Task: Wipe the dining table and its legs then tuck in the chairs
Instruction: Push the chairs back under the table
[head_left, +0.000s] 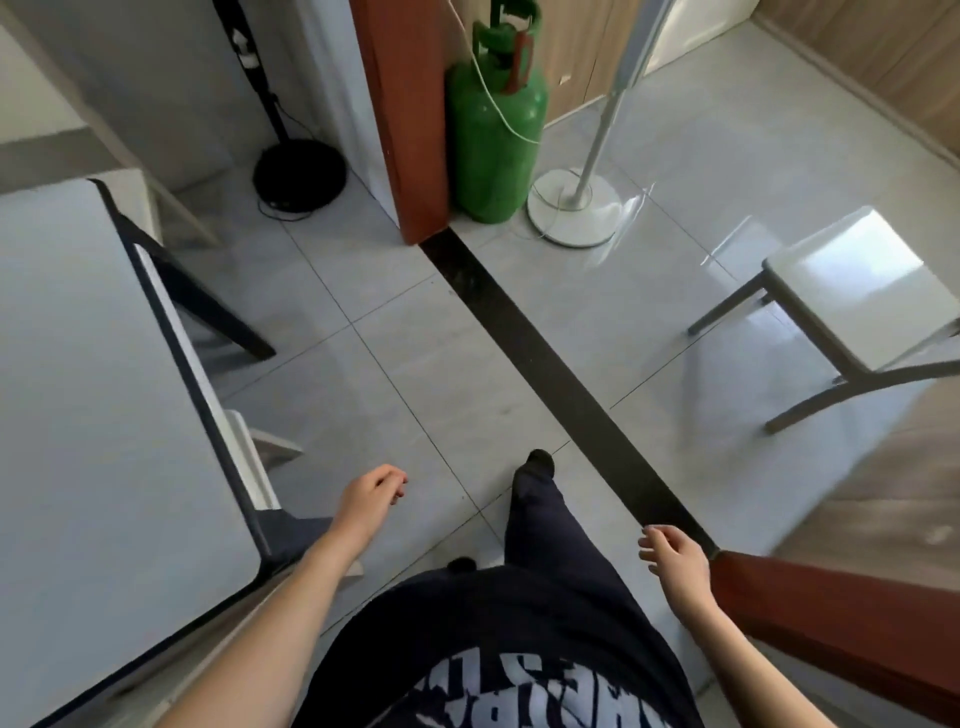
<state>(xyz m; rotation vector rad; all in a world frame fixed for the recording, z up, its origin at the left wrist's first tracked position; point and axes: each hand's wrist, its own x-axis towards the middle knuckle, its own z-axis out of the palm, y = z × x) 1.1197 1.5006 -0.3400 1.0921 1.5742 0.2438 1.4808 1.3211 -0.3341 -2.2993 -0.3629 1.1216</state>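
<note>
The white dining table (88, 415) with a dark edge fills the left side, and one dark slanted leg (208, 306) shows under its far corner. A white chair (249, 462) is partly hidden beneath the table edge. A second white-seated chair (857, 296) with dark legs stands apart on the floor at the right. My left hand (369, 499) hangs over the tiles just right of the table corner, fingers loosely curled, holding nothing. My right hand (675, 561) hangs beside a brown door frame, also holding nothing. No cloth is in view.
A green gas cylinder (493, 119) stands by a brown door frame (405, 114) ahead. A white fan stand (576, 208) sits right of it, a black round base (298, 174) to the left. A dark threshold strip (550, 374) crosses the grey tiles. My legs are below.
</note>
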